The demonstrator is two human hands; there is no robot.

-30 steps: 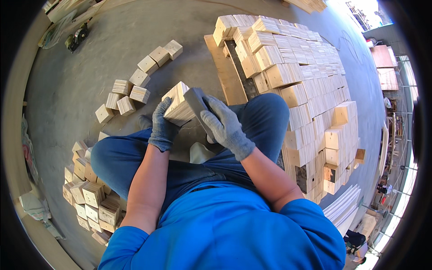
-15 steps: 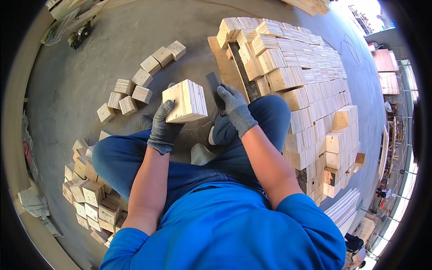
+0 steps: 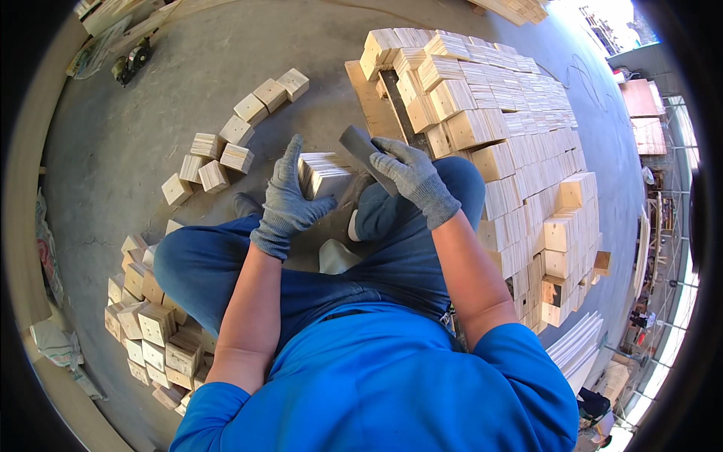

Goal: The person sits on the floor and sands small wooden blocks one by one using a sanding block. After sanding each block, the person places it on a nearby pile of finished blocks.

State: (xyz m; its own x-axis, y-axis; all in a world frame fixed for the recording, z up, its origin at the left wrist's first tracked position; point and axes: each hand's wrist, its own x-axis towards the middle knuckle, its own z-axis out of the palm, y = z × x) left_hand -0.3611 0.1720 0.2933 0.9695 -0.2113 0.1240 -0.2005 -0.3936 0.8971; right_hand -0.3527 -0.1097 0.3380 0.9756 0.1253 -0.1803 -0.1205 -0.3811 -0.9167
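Note:
My left hand [image 3: 288, 202], in a grey knitted glove, has its fingers stretched and its thumb spread. Just beyond it, between fingers and thumb, is a layered wooden block [image 3: 322, 173]. The hand hides the block's left side and lower edge, and I cannot tell what bears the block underneath. My right hand [image 3: 413, 175], gloved alike, is closed round a dark grey flat bar [image 3: 358, 145]. The bar slants up to the left, its end apart from the block's upper right.
A big stack of wooden blocks [image 3: 520, 162] stands on a pallet [image 3: 371, 94] at my right. Several loose blocks [image 3: 207, 145] lie on the floor ahead left. Another block pile [image 3: 154, 324] is beside my left knee. A power tool [image 3: 132, 60] lies far left.
The block has gone from my left hand's grip to a place just beyond it and looks smaller. The left fingers have opened out. The right hand has shifted slightly right with the bar.

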